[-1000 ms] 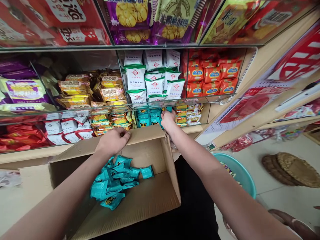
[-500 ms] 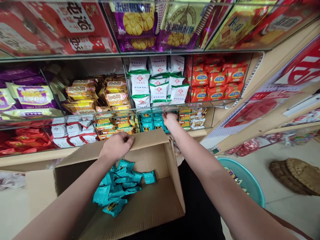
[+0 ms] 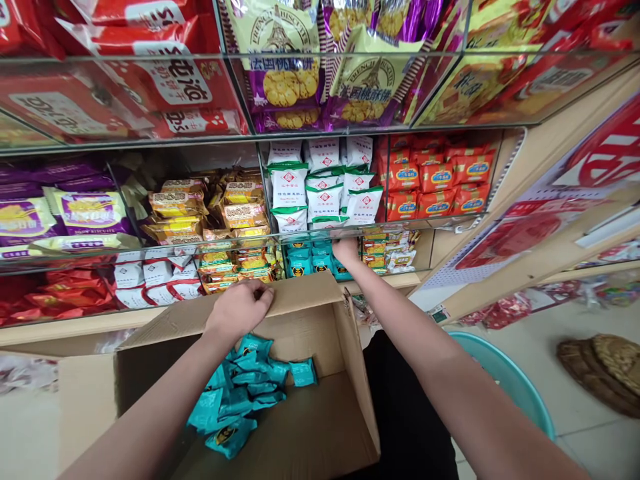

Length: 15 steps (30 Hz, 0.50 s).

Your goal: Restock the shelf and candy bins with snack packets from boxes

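Presently, we record our left hand (image 3: pixel 243 307) closed over the upper edge of the cardboard box (image 3: pixel 320 333), gripping it. Loose teal packets (image 3: pixel 250 383) lie heaped inside the box. Our right hand (image 3: pixel 346 251) reaches into the bottom shelf (image 3: pixel 100 323) (fingertips hidden, so we cannot tell whether it grips anything), at the stacked teal packets (image 3: pixel 299 263) and just beside the yellow packets (image 3: pixel 373 255). Green-topped white packets (image 3: pixel 324 201) sit one shelf above.
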{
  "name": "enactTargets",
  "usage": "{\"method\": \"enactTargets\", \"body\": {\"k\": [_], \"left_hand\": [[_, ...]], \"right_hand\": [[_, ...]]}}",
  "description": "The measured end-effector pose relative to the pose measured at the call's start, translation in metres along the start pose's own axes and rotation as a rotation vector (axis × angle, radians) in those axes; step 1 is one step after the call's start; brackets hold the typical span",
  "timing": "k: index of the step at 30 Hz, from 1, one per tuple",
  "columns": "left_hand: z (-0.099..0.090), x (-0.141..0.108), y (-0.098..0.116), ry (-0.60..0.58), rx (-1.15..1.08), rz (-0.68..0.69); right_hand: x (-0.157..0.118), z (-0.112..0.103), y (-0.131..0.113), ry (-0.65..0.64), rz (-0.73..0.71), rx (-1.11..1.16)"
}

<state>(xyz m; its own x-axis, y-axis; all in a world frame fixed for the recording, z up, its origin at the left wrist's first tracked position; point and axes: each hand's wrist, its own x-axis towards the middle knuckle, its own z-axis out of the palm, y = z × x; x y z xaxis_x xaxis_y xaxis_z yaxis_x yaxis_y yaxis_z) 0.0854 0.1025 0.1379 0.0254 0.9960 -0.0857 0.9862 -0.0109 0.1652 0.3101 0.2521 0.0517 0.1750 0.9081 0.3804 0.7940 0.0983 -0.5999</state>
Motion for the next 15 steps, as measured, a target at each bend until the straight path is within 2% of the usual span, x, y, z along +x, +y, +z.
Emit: {"method": "enactTargets", "body": {"k": [4,8,10,12,15], "left_hand": [[0.0,-0.001,0.0,0.001,-0.013,-0.006],[0.0,-0.002,0.001,0.011,-0.017,-0.004],[0.001,-0.002,0.001,0.015,-0.017,0.002],[0.001,-0.002,0.001,0.021,-0.018,0.015],[0.002,-0.002,0.0,0.027,-0.026,0.018]], "right_hand": [[-0.015,-0.008,0.002,0.007,0.032,0.106],[-0.03,-0.016,0.0,0.001,-0.096,0.035],[-0.033,-0.018,-0.003,-0.099,-0.226,0.043],[-0.032,-0.017,-0.007,-0.258,-0.352,0.072],[-0.023,-0.011,-0.016,-0.43,-0.403,0.124]]}}
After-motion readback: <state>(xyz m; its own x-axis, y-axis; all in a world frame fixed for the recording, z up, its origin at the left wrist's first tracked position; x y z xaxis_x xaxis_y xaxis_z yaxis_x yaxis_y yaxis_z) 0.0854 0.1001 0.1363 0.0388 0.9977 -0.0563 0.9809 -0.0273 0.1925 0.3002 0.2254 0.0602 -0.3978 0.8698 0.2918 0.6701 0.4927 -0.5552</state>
